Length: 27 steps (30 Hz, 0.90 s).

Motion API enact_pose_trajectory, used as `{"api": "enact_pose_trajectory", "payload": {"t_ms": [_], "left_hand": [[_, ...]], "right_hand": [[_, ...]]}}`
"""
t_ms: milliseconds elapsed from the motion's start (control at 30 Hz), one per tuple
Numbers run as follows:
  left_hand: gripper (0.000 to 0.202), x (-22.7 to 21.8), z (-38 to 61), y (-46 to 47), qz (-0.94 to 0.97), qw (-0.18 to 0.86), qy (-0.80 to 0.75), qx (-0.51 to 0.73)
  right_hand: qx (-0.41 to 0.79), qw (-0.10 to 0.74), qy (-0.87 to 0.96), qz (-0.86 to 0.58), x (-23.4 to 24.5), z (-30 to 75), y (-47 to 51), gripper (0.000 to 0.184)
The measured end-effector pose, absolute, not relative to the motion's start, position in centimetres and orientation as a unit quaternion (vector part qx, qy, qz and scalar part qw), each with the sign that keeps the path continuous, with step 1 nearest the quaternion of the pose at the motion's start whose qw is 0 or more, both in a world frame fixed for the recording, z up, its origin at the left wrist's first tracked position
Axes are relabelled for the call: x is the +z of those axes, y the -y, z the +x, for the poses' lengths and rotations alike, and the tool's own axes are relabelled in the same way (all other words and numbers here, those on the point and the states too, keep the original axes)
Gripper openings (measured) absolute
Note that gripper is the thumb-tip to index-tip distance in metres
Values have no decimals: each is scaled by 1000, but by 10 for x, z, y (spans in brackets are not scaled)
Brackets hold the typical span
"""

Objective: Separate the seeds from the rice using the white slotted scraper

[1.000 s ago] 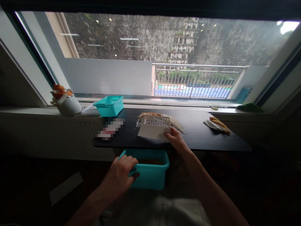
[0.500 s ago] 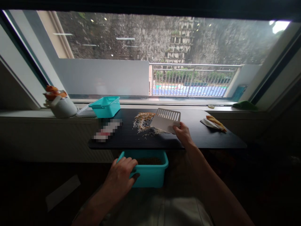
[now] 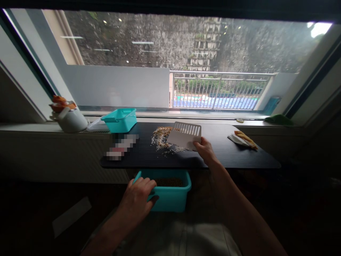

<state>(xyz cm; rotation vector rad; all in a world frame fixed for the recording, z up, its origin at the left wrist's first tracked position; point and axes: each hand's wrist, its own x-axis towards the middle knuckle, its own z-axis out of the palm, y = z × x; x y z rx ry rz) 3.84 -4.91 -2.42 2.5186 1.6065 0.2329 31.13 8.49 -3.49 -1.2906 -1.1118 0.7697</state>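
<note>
My right hand [image 3: 204, 150] is closed on the near right corner of a flat beige slotted scraper [image 3: 183, 139]. The scraper is tilted over the table, its slots towards the window. Scattered white and tan granules [image 3: 161, 139] lie beside and partly under it; whether it touches them I cannot tell. With my left hand [image 3: 140, 195] I grip the near left rim of a turquoise tub [image 3: 170, 200], fingers over the edge. This tub sits below the table's front edge and has dark brown granules [image 3: 168, 182] inside.
The dark table [image 3: 213, 160] has rounded corners. A second turquoise tub [image 3: 122, 120] stands at its back left, near a white pot [image 3: 71, 122]. A blurred-out item [image 3: 122, 147] lies at left, and a yellow and white cloth [image 3: 243, 139] at right.
My right hand and the scraper have shifted slightly left, towards the granules. The left hand stays on the rim of the near tub.
</note>
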Motion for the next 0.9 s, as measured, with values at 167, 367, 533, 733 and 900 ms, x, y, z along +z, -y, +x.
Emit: {"api": "enact_pose_trajectory", "payload": {"t_ms": [167,367,533,733,900], "left_hand": [[4,-22,40,49,839,73,-534,77],[3,-22,40,49,838,76,-535,78],[2,-20,41,50,837,76,-537,75],[3,-19,41,50,837,75,-537,69],[3,-19,41,50,836,74,-539,67]], "right_hand": [[338,590,484,-550,-39,310,-88,29],[357,584,492,-538,-37,318,-67,32],[352,593,477,-546,-34,323,-56,30],[354,594,475,-544,-34,326,-44,30],[348,597,470,-549,-32,326,-43,28]]}}
